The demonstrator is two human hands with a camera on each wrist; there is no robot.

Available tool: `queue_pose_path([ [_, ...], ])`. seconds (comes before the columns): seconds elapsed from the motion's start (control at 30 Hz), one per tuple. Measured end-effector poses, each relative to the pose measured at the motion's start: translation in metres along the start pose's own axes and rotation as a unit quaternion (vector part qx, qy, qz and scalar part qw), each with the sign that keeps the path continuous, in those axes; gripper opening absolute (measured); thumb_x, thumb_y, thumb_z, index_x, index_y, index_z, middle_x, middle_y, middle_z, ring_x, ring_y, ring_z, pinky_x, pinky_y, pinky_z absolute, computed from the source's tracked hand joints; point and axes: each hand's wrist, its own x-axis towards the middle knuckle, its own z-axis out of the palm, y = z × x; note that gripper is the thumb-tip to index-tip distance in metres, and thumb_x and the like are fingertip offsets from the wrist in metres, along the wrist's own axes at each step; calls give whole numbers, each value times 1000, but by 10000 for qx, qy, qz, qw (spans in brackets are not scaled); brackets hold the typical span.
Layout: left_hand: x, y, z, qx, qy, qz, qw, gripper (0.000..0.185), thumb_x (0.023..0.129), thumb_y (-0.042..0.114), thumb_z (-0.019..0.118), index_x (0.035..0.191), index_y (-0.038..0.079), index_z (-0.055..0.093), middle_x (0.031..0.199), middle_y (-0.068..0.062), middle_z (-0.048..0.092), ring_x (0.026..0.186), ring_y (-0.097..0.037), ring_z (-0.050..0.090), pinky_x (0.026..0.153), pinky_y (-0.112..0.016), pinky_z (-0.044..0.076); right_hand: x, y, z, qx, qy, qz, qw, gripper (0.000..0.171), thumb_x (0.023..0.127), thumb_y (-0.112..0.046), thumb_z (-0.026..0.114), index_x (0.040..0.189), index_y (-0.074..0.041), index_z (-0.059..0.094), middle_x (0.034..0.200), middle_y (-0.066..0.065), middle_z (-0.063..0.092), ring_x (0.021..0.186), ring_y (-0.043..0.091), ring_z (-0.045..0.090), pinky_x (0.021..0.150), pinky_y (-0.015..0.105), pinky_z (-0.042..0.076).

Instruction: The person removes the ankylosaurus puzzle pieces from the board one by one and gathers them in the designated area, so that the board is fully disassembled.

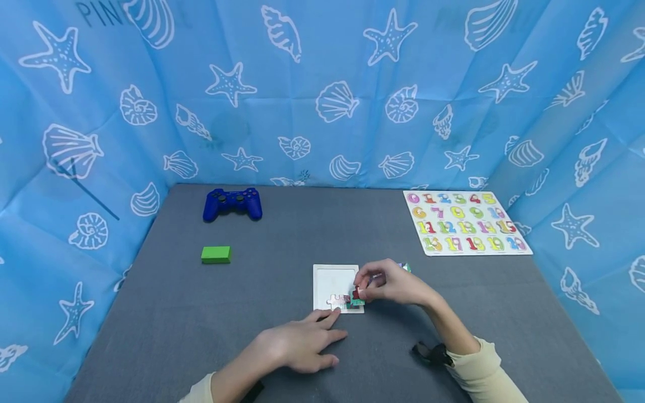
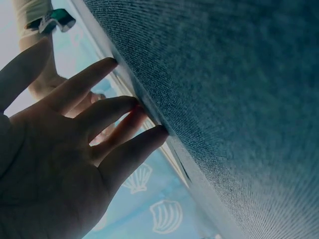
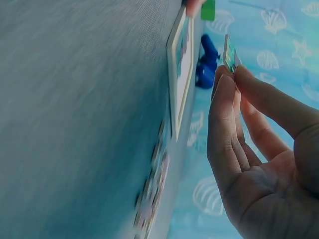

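Between thumb and fingers, my right hand pinches a small colourful jigsaw piece, raised off the table in the right wrist view. Below it lies a square white puzzle tray, with a few fitted pieces along its near edge. My left hand is spread palm down, fingers extended, one fingertip at the tray's near edge. Loose puzzle pieces lie beside the tray, mostly hidden behind my right hand in the head view.
A blue game controller sits at the back left, with a green block nearer. A number puzzle board lies at the back right. Blue shell-patterned curtains surround the grey table.
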Motion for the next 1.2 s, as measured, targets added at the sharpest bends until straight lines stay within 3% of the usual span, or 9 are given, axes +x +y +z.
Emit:
queue_pose_path([
  [0.43, 3, 1, 0, -39, -167, -56, 9998, 53, 95, 56, 50, 145, 39, 40, 164, 5, 16, 151, -18, 19, 105, -55, 44, -30, 26, -14, -447, 395, 347, 9976, 19, 86, -9, 72, 104, -3, 69, 91, 14, 68, 73, 16, 64, 62, 29, 57],
  [1.0, 2, 2, 0, -21, -130, -61, 9999, 53, 95, 55, 50, 145, 39, 41, 164, 5, 15, 151, -18, 19, 104, -56, 44, -29, 28, -10, -1261, 723, 408, 9885, 13, 83, -14, 76, 96, -12, 73, 81, 1, 68, 67, 10, 61, 57, 22, 53],
  [1.2, 3, 1, 0, -30, -137, -69, 9999, 53, 95, 55, 51, 145, 39, 41, 164, 5, 15, 151, -18, 19, 105, -55, 44, -24, 20, -6, -1042, 542, 191, 9929, 16, 84, -16, 76, 98, -9, 73, 84, 5, 69, 66, 10, 61, 57, 21, 53],
])
